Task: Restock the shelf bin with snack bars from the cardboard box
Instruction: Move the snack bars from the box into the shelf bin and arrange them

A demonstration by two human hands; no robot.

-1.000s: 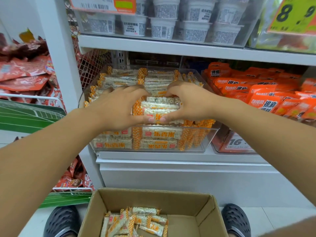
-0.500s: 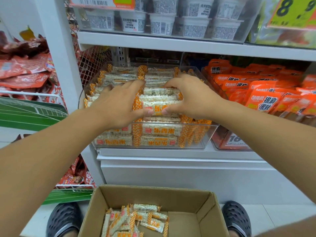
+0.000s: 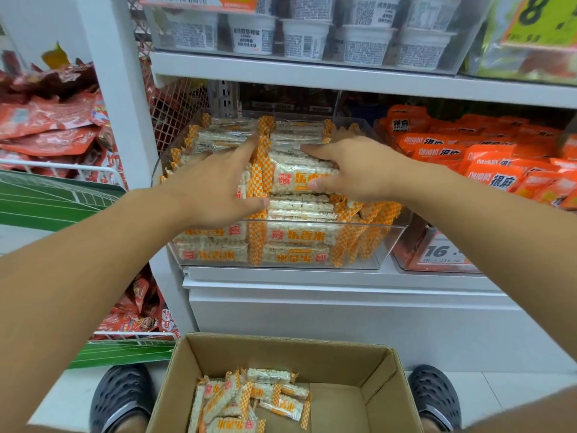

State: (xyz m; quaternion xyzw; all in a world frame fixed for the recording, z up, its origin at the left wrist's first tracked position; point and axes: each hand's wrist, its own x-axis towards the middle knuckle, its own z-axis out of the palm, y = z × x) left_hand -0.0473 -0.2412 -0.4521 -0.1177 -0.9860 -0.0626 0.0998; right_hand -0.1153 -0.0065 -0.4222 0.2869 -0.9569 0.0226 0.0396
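A clear plastic shelf bin (image 3: pixel 392 242) on the middle shelf is packed with snack bars (image 3: pixel 296 235) in white and orange checkered wrappers. My left hand (image 3: pixel 215 185) lies flat on the left stack, fingers straight and pointing toward the back. My right hand (image 3: pixel 362 170) rests on the top bars of the right stack, with straight fingers along their far edge and the thumb at their near edge. On the floor below stands the open cardboard box (image 3: pixel 384 385), with several loose bars (image 3: pixel 249 398) in its left half.
Orange snack packs (image 3: pixel 487 157) fill the bin to the right. White cups (image 3: pixel 365 42) stand on the shelf above. Red packets (image 3: pixel 46 120) fill wire baskets on the left. My black shoes (image 3: pixel 118 398) flank the box.
Both hands met over the middle of the bin, thumbs touching, and pressed the bars. They have since drawn apart, and more of the top bars shows between them.
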